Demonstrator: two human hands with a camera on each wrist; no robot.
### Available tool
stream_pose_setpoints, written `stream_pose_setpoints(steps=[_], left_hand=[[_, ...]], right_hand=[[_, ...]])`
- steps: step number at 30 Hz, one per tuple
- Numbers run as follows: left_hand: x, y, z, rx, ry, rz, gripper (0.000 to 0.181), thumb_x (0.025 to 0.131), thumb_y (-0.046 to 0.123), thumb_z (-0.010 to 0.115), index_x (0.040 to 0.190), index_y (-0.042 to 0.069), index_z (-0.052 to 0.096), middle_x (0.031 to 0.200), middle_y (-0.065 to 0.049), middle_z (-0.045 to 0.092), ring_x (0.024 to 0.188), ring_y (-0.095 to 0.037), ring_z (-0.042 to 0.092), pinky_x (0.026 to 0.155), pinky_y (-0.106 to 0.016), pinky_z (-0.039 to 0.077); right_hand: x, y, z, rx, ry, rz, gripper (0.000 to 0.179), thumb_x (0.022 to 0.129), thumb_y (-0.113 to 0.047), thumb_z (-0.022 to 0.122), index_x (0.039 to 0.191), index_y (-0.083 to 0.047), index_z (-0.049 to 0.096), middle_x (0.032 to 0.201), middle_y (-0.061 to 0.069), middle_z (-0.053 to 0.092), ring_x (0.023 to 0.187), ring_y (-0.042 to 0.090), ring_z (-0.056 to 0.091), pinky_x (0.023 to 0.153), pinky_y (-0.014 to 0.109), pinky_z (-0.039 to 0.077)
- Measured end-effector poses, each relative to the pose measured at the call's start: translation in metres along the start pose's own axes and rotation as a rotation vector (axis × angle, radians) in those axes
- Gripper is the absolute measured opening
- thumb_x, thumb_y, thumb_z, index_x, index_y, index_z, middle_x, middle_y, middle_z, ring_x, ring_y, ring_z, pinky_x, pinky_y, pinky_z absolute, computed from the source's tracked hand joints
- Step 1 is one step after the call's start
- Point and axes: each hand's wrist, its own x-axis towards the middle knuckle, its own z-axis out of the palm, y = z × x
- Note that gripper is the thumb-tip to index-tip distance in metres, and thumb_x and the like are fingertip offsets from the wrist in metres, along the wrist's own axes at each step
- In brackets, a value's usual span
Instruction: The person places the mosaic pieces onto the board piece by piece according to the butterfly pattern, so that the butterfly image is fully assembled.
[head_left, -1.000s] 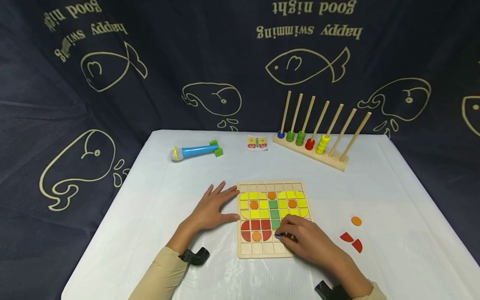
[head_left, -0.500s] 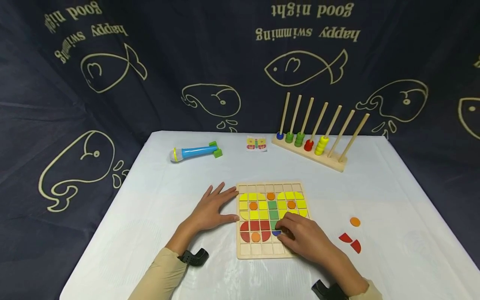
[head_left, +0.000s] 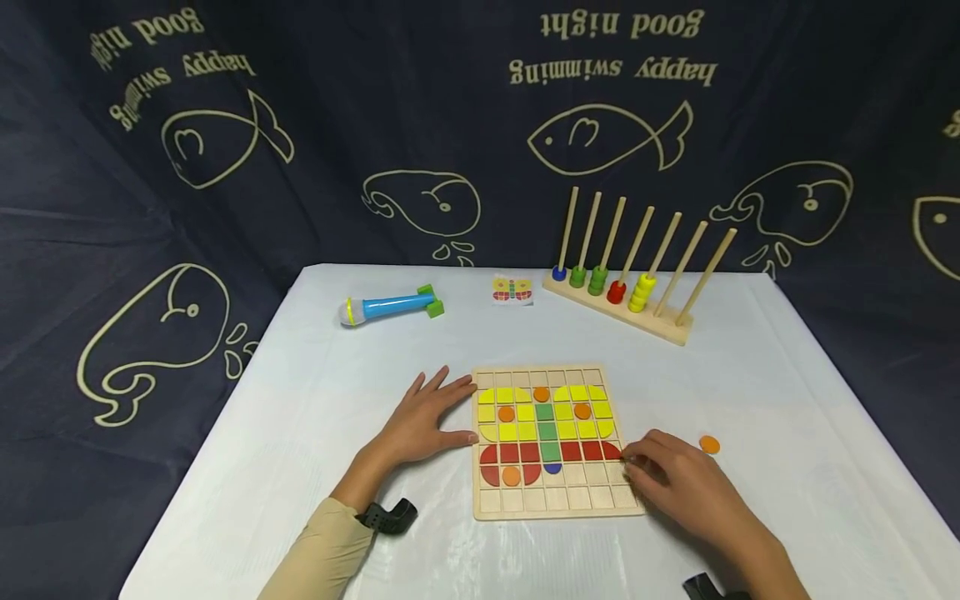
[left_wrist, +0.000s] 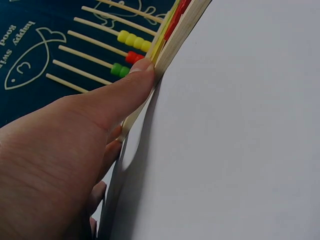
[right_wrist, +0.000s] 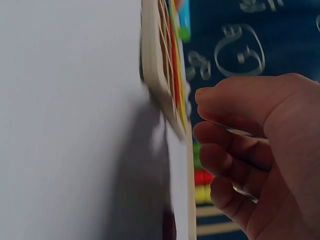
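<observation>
The wooden grid board [head_left: 558, 501] lies mid-table, filled with a butterfly-like pattern of yellow, green, red and orange pieces. Below the green squares [head_left: 547, 430] sits a blue half-round piece [head_left: 552, 468]. My left hand [head_left: 422, 422] rests at the board's left side, fingers spread; in the left wrist view its thumb [left_wrist: 125, 89] touches the wooden edge. My right hand [head_left: 686, 479] is over the board's right edge, its fingers loosely bent with nothing between them in the right wrist view. A dark red piece [right_wrist: 169, 226] shows partly at the bottom there. An orange disc [head_left: 709, 444] lies beyond that hand.
At the back left lies a blue toy microphone [head_left: 392, 306] with a green end. A small butterfly picture card [head_left: 512, 290] is at the back middle. The wooden peg stand [head_left: 618, 310] with coloured rings stands at the back right, before a dark printed curtain [head_left: 420, 75].
My right hand has let go of the blue half-round piece in the board and moved right, off the pattern. It now covers the loose red pieces. My left hand has stayed put.
</observation>
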Motion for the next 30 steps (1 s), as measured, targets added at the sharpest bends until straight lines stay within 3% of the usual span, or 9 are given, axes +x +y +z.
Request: stream_pose_setpoints(steps=[9, 15, 18, 24, 30], left_hand=[[-0.001, -0.001, 0.000, 0.007, -0.006, -0.014, 0.079, 0.080, 0.067, 0.062, 0.146, 0.025, 0.045, 0.152, 0.009, 0.035, 0.144, -0.026, 0.015, 0.115, -0.051, 0.005], [-0.001, -0.001, 0.000, -0.005, 0.001, -0.005, 0.079, 0.080, 0.065, 0.063, 0.145, 0.024, 0.045, 0.152, 0.007, 0.036, 0.144, -0.026, 0.015, 0.115, -0.051, 0.005], [-0.001, -0.001, 0.000, 0.000, 0.002, 0.000, 0.079, 0.081, 0.066, 0.062, 0.145, 0.024, 0.045, 0.152, 0.007, 0.036, 0.144, -0.026, 0.015, 0.115, -0.051, 0.005], [-0.001, -0.001, 0.001, -0.001, -0.005, -0.010, 0.080, 0.080, 0.067, 0.062, 0.146, 0.025, 0.044, 0.152, 0.009, 0.034, 0.144, -0.026, 0.014, 0.115, -0.051, 0.004], [-0.001, 0.000, -0.002, -0.001, -0.009, 0.005, 0.080, 0.081, 0.066, 0.062, 0.146, 0.023, 0.044, 0.152, 0.007, 0.035, 0.144, -0.027, 0.015, 0.115, -0.052, 0.005]], right_hand=[[-0.022, 0.039, -0.029, -0.031, 0.057, 0.157, 0.021, 0.075, -0.016, 0.082, 0.094, -0.019, 0.072, 0.080, -0.018, 0.053, 0.067, 0.003, 0.049, 0.055, 0.026, 0.043], [-0.031, 0.049, -0.031, -0.018, -0.074, 0.221, 0.028, 0.073, -0.031, 0.084, 0.097, -0.021, 0.072, 0.082, -0.010, 0.051, 0.072, 0.007, 0.047, 0.057, 0.025, 0.040], [-0.035, 0.051, -0.029, -0.006, -0.112, 0.226, 0.031, 0.072, -0.033, 0.084, 0.098, -0.023, 0.071, 0.082, -0.009, 0.049, 0.073, 0.008, 0.045, 0.059, 0.024, 0.039], [-0.036, 0.049, -0.025, -0.007, -0.088, 0.189, 0.027, 0.073, -0.017, 0.083, 0.097, -0.023, 0.071, 0.084, -0.011, 0.052, 0.073, 0.007, 0.046, 0.062, 0.026, 0.042], [-0.028, 0.042, -0.019, -0.019, -0.075, 0.168, 0.025, 0.072, -0.013, 0.079, 0.094, -0.021, 0.071, 0.080, -0.012, 0.050, 0.071, 0.007, 0.046, 0.059, 0.025, 0.042]])
